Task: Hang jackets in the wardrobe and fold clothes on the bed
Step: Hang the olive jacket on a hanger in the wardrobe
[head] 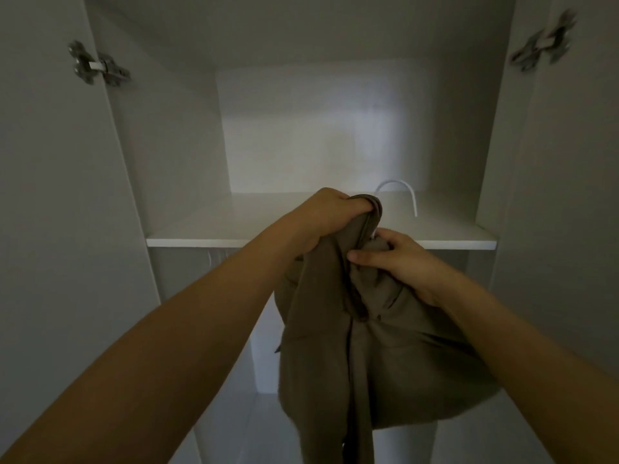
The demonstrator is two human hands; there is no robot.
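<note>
White wardrobe (187, 135) panels fill our view, both doors swung open with their metal hinges (100, 67) showing at the upper corners, and a shelf (234, 241) crossing at about the height of our hands. We hold a brown jacket (351, 346) up in front of that shelf: our left hand (330, 217) has its grip curled tight round the collar edge at the top, and our right hand (390, 259) pinches the bunched cloth just beside it, thumb laid across the fold. A white hanger hook (400, 195) rises behind the collar, so the hanger appears to sit inside the jacket already, though its shoulders are hidden by the cloth. We judge the step in hand to be seating the jacket on the hanger before it goes on a rail. To do it well we should settle the collar square round the hook's neck, spread each shoulder over its arm so the cloth hangs evenly, and keep one hand on the hook while the other smooths. We cannot see a rail; it may lie under the shelf. As for what the wardrobe holds, we see nothing on the shelf, and the compartment below is mostly hidden by the jacket.
</note>
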